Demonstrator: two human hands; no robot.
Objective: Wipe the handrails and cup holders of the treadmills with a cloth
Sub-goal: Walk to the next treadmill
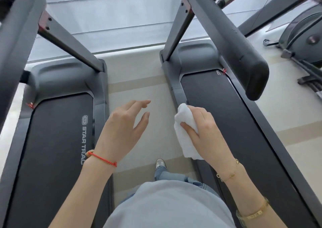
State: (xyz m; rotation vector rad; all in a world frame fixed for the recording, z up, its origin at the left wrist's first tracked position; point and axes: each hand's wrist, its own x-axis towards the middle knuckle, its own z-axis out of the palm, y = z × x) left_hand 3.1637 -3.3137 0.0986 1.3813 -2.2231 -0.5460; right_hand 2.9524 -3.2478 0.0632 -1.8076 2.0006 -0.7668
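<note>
I stand in the aisle between two dark grey treadmills. My right hand [207, 133] is shut on a crumpled white cloth [185, 131], held over the inner edge of the right treadmill's belt [235, 123]. My left hand [122, 126] hovers over the floor with fingers spread and holds nothing. The right treadmill's thick handrail [231, 35] slants from the top centre down to its rounded end at the right, above and beyond the cloth. The left treadmill's handrail [15, 41] runs along the left edge. No cup holder shows.
The left treadmill's belt [57, 149] reads STAR TRAC. Slanted uprights [69, 46] rise from both decks. Pale striped floor [139, 88] lies between the machines, with my shoe [160, 163] on it. Another exercise machine [303, 35] stands at the far right. A window blind [113, 18] is ahead.
</note>
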